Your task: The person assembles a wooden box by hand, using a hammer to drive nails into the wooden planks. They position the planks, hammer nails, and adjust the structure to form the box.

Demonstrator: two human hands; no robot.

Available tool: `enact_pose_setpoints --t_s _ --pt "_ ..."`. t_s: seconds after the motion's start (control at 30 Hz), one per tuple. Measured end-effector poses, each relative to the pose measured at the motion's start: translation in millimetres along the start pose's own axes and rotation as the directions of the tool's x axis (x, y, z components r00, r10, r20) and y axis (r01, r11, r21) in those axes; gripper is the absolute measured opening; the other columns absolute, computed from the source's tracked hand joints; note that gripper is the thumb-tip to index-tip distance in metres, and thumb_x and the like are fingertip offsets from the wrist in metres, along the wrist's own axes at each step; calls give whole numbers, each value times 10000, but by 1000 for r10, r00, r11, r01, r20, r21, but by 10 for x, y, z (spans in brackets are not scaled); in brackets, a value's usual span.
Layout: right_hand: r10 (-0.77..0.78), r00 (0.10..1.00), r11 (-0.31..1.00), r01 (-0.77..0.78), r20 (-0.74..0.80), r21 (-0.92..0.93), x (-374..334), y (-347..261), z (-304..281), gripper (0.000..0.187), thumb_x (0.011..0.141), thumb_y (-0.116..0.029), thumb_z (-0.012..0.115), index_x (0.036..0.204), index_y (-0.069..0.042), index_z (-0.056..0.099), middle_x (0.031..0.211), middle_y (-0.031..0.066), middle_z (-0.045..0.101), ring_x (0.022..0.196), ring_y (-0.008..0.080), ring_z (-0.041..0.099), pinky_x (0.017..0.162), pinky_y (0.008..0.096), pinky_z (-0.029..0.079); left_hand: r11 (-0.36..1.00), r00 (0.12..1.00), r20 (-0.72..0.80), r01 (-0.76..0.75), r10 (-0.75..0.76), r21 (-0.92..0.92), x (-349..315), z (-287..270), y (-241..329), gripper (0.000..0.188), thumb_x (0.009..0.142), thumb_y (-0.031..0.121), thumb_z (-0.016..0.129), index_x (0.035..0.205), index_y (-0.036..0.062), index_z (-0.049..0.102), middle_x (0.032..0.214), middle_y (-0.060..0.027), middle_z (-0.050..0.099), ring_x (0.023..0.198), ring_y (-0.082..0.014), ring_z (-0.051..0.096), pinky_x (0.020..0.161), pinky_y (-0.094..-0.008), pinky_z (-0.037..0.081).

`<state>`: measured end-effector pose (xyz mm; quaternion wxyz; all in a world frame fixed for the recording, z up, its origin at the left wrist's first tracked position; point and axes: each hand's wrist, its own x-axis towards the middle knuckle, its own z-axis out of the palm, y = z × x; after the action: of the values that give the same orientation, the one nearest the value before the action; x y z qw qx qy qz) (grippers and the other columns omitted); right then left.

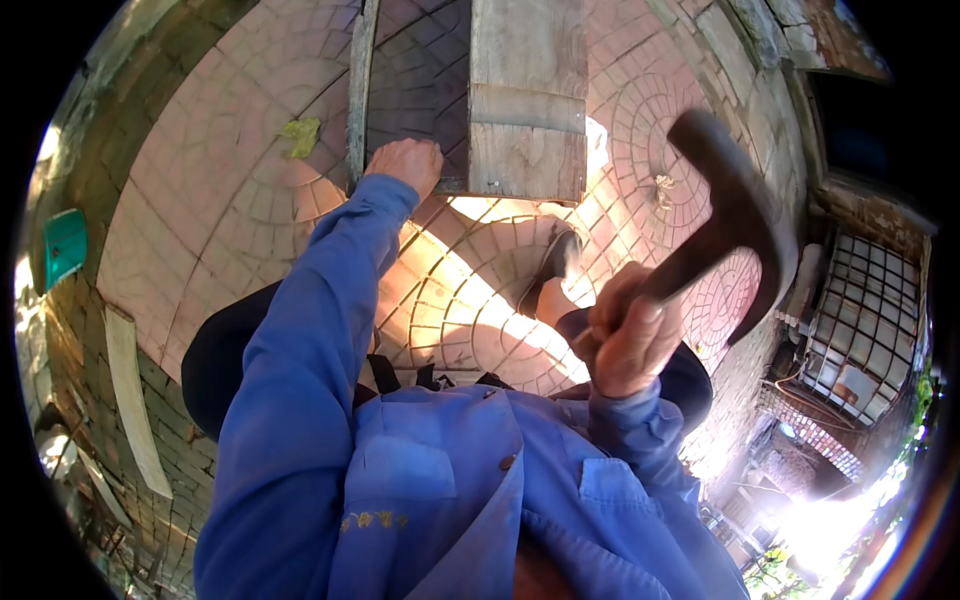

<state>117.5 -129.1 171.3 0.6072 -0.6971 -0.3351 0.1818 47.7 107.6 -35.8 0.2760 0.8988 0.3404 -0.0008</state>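
A claw hammer point(728, 185) is raised on the right, its dark head tilted above the paving. My right hand point(635, 345) is closed around its handle, close to my knee. Ahead of me lies a wooden frame point(357, 110), with weathered boards point(527, 150) covering its right part and a gap between them and the left rail. My left hand point(405, 165) is closed over the near end of the frame, in that gap; its fingertips are hidden. A small nail head point(493, 184) shows near the front edge of the boards.
Patterned paving tiles point(220, 180) surround the frame. My shoe point(556, 262) stands just below the boards. A yellow leaf point(300, 137) lies left of the frame. A loose plank point(135, 400) and a green object point(64, 248) are at the left; a metal grid point(865, 320) stands at the right.
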Motion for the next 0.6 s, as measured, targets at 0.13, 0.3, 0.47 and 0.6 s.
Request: enact_pose_setpoints --t_s 0.13,0.3,0.47,0.6 --pt "501 844 710 -275 191 -648 -423 1292 -116 310 1009 -313 521 914 -19 534 656 39 517 564 128 486 506 286 388 1000 1000 14 -5 5 10 -8 24 68 409 956 291 454 814 -1 703 839 -265 675 798 -425 672 774 -497 542" --pt "419 905 857 -366 78 -362 -103 585 -21 360 1024 -377 479 845 -65 497 605 6 448 496 84 396 452 262 311 1000 1000 -18 -5 5 -4 40 70 23 409 953 293 458 806 2 703 834 -261 677 793 -432 672 770 -504 544" --pt "188 980 982 -188 61 4 152 -291 47 366 1025 -371 470 922 -22 511 646 -10 440 527 72 403 473 236 316 1000 1000 -11 5 -5 -6 29 15 -6 401 949 290 460 810 4 704 851 -256 680 802 -432 671 771 -511 540" --pt "263 963 952 -250 54 -175 207 -452 123 418 1036 -392 425 898 -7 516 585 -4 417 422 66 324 398 229 238 999 1000 -15 -18 18 -32 43 71 9 385 943 285 461 824 19 712 855 -248 683 813 -427 671 780 -506 537"
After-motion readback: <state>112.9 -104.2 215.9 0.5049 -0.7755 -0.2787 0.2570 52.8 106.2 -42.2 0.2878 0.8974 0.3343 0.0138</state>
